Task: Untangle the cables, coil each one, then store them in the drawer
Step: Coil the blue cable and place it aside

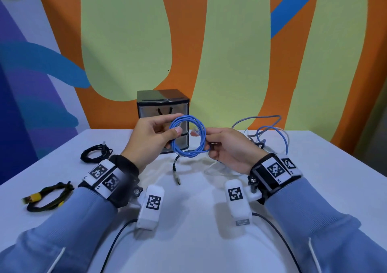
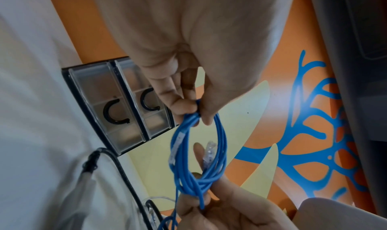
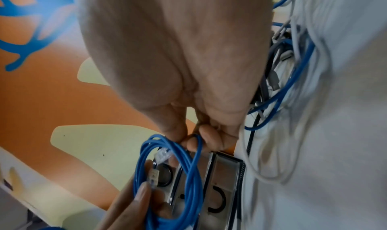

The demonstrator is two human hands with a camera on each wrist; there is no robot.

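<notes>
A blue network cable (image 1: pixel 187 135) is wound into a small coil held up above the table in front of the drawer unit (image 1: pixel 163 105). My left hand (image 1: pixel 156 135) pinches the coil's left side between thumb and fingers. My right hand (image 1: pixel 225 147) grips the coil's right side, and a clear plug (image 1: pixel 195 130) sticks out just above its fingers. In the left wrist view the coil (image 2: pixel 199 152) hangs between both hands, the plug (image 2: pixel 209 152) inside the loop. The right wrist view shows the coil (image 3: pixel 169 175) in front of the closed drawers (image 3: pixel 220 193).
A tangle of blue, grey and white cables (image 1: pixel 266 134) lies at the back right of the white table (image 1: pixel 188 241). A braided cable with a USB plug (image 1: pixel 177 173) lies under the hands. Two coiled cables, one black (image 1: pixel 95 152) and one black-yellow (image 1: pixel 49 196), rest at the left.
</notes>
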